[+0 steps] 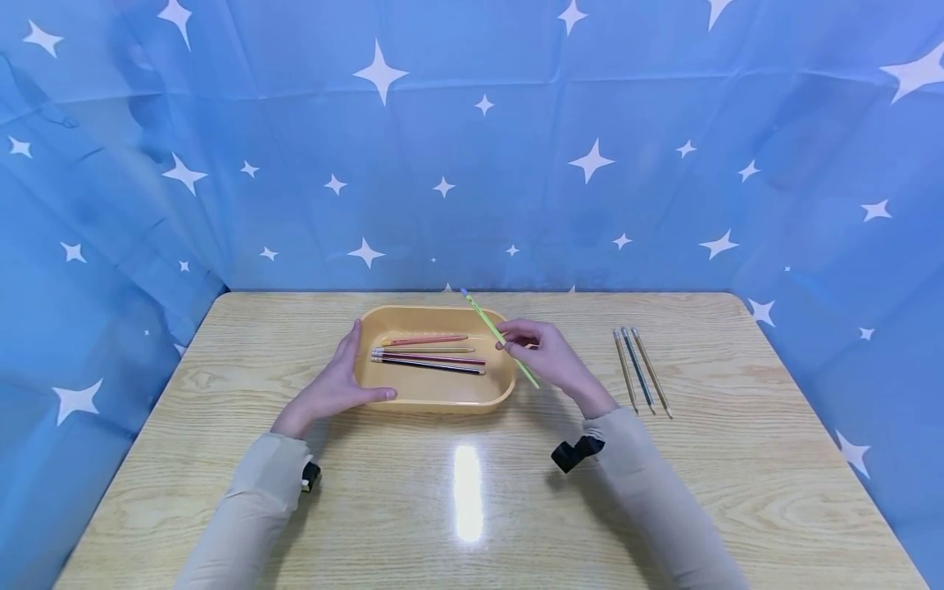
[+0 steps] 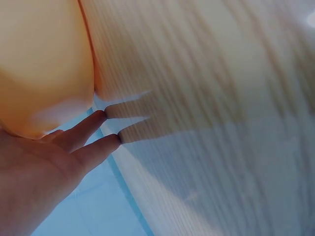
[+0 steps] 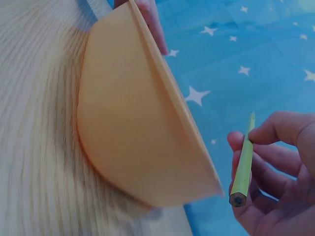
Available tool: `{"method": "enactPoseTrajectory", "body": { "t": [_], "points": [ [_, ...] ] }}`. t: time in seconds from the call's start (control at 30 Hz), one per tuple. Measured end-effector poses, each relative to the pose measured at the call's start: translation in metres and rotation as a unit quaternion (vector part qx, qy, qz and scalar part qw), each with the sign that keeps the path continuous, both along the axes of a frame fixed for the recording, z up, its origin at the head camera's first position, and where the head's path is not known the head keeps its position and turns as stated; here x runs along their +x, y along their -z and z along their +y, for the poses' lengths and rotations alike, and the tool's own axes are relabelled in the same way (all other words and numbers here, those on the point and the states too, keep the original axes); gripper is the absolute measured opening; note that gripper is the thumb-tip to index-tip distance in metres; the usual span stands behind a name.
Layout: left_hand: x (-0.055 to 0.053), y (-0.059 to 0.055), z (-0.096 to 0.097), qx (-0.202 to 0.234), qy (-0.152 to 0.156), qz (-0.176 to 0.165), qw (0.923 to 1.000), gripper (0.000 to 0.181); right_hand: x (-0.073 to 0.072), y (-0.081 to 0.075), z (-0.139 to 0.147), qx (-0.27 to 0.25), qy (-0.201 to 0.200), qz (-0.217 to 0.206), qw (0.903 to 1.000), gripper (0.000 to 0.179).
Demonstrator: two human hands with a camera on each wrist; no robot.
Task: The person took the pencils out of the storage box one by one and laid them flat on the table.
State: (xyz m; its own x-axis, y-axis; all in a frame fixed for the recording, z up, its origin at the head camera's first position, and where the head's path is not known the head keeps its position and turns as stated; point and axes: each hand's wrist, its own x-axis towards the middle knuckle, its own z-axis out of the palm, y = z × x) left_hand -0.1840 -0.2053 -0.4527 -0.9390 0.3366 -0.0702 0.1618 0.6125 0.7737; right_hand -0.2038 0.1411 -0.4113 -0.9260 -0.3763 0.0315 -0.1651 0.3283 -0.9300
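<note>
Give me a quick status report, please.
Right hand pinches slim lime-green wooden pencil near right end of yellow-orange oval plastic tray. Left hand touches tray's left end. No obstruction visible.

Looks like a curtained-off tabletop recording booth. Beyond the right hand's grip on the green pencil: creased blue cloth with white stars, hung along the far edge and wrapping round both sides. Below the grip: pale wood-grain table, rounded far corners. Nearer than the grip: black wrist cameras, plus a lamp-like glare. Left wrist view's soft; probably same cloth past the table edge.
</note>
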Motion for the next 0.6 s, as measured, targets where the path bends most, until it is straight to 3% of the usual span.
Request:
{"method": "enactPoseTrajectory", "body": {
  "t": [0.6],
  "points": [
    [0.000,0.000,0.000,-0.004,0.000,-0.006,1.0000,0.131,0.003,0.018,0.042,0.034,0.028,0.003,0.9990,0.031]
  ]
}}
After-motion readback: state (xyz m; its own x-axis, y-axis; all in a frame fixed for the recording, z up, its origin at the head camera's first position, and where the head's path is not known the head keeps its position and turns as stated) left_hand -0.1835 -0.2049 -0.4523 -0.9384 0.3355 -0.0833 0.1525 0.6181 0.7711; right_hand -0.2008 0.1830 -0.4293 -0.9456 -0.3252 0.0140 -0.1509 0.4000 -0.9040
